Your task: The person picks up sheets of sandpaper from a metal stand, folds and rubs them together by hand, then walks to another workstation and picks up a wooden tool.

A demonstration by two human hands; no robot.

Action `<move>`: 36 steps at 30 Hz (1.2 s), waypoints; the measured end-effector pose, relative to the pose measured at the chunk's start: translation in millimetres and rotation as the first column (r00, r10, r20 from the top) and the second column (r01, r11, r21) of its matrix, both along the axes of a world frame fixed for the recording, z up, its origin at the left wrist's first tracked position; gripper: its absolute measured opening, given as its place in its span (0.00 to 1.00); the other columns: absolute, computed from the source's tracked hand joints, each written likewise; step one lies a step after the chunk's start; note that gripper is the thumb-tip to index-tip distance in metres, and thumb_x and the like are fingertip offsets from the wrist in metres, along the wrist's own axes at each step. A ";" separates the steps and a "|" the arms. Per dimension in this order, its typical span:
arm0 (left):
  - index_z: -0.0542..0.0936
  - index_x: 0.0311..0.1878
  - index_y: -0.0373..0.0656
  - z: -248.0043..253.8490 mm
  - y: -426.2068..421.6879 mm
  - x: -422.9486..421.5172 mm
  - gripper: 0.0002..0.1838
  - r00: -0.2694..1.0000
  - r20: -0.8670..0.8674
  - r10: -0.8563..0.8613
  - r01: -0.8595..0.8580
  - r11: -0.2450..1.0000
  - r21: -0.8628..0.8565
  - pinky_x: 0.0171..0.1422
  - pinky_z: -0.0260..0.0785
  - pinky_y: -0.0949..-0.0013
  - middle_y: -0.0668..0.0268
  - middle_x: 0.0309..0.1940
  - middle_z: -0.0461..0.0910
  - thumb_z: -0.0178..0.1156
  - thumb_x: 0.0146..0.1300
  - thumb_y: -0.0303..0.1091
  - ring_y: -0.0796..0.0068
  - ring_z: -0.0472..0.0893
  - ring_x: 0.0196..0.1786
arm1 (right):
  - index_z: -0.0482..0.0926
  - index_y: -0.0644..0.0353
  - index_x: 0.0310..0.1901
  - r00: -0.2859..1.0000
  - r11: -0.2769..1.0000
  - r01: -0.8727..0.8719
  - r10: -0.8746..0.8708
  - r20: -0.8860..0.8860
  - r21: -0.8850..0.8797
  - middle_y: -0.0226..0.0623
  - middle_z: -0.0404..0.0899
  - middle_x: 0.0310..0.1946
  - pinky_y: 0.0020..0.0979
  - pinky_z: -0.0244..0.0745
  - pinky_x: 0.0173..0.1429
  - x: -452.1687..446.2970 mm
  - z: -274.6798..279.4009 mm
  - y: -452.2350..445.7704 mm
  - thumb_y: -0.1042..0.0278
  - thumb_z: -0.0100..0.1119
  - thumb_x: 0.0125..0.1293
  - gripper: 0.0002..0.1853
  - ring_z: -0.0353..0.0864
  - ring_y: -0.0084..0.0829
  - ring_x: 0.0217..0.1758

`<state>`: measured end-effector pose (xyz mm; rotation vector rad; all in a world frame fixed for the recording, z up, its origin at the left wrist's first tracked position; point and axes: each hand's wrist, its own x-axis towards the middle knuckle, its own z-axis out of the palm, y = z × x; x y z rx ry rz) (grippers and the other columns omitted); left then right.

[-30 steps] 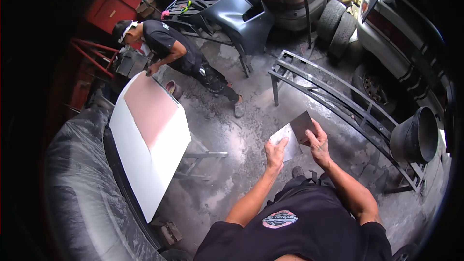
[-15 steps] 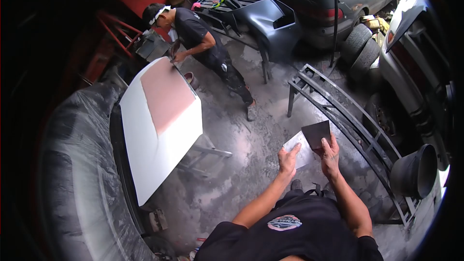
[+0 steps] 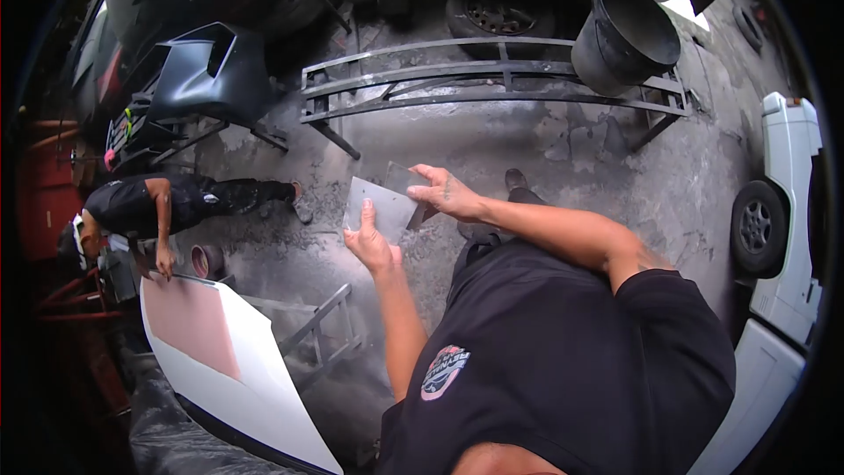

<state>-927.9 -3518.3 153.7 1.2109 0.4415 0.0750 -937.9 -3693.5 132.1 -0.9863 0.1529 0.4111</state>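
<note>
The left hand (image 3: 374, 248) is partly closed, gripping the pale flat plate (image 3: 378, 207) by its near edge, thumb on top and fingers curled beneath. The right hand (image 3: 450, 193), also partly closed, pinches the darker sheet (image 3: 402, 178), which lies partly behind the pale plate. Both pieces are held up over the concrete floor (image 3: 264, 259). Beyond them stands a long metal frame (image 3: 440, 79), a dark bucket (image 3: 622, 42) at its right end. Toward the lower left, a white panel (image 3: 264, 361) bears a pinkish patch (image 3: 192, 321); a co-worker's hand (image 3: 164, 259) is at its upper edge, near a small round tub (image 3: 207, 261).
</note>
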 end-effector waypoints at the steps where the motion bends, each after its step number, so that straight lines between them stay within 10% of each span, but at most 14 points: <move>1: 0.79 0.54 0.31 -0.5 -2.6 -0.1 0.13 0.999 -0.032 0.008 -0.007 1.000 0.012 0.54 0.82 0.60 0.54 0.49 0.85 0.65 0.68 0.24 0.63 0.86 0.47 | 0.69 0.64 0.67 0.997 0.997 0.070 -0.069 -0.037 0.013 0.40 0.82 0.45 0.35 0.86 0.41 0.4 -3.2 -9.7 0.73 0.57 0.72 0.23 0.85 0.30 0.40; 8: 0.78 0.54 0.31 -41.1 -20.7 0.1 0.12 0.986 0.013 -0.167 0.167 0.986 -0.015 0.53 0.80 0.60 0.56 0.49 0.84 0.60 0.73 0.29 0.65 0.85 0.48 | 0.71 0.67 0.66 0.948 0.783 0.312 -0.217 0.232 -0.538 0.42 0.84 0.39 0.34 0.80 0.43 -8.2 -6.0 -94.8 0.73 0.59 0.65 0.27 0.84 0.28 0.36; 11: 0.78 0.55 0.31 -37.4 -42.1 -4.0 0.15 0.969 0.012 -0.249 0.247 0.965 0.083 0.56 0.76 0.63 0.57 0.50 0.83 0.56 0.77 0.34 0.68 0.83 0.50 | 0.75 0.62 0.60 0.861 0.467 0.455 -0.012 0.509 -0.758 0.51 0.85 0.39 0.46 0.81 0.49 -12.8 9.6 -101.7 0.74 0.58 0.60 0.24 0.86 0.52 0.41; 14: 0.77 0.57 0.30 -22.1 -82.4 -9.5 0.16 0.955 0.029 -0.296 0.294 0.953 0.074 0.58 0.75 0.64 0.57 0.51 0.82 0.53 0.78 0.34 0.69 0.82 0.52 | 0.77 0.61 0.55 0.773 0.410 0.516 0.156 0.616 -0.752 0.49 0.85 0.37 0.50 0.80 0.47 -15.0 12.3 -108.4 0.75 0.58 0.60 0.20 0.86 0.53 0.41; 24: 0.75 0.62 0.31 2.2 -260.4 -26.6 0.23 0.898 -0.013 -0.440 0.431 0.872 0.231 0.59 0.75 0.64 0.58 0.55 0.81 0.45 0.84 0.43 0.68 0.81 0.55 | 0.78 0.56 0.56 0.713 0.583 0.536 0.076 0.698 -0.611 0.45 0.83 0.41 0.46 0.81 0.47 -34.4 27.5 -237.6 0.67 0.62 0.63 0.19 0.85 0.51 0.45; 36: 0.59 0.79 0.38 2.6 -410.1 -2.6 0.42 0.749 0.085 -0.657 0.659 0.726 -0.196 0.82 0.57 0.55 0.57 0.77 0.63 0.46 0.78 0.65 0.60 0.64 0.79 | 0.77 0.58 0.65 0.795 0.506 0.449 0.150 0.588 -0.737 0.49 0.76 0.50 0.47 0.81 0.54 -13.2 24.0 -382.9 0.58 0.64 0.62 0.29 0.78 0.49 0.54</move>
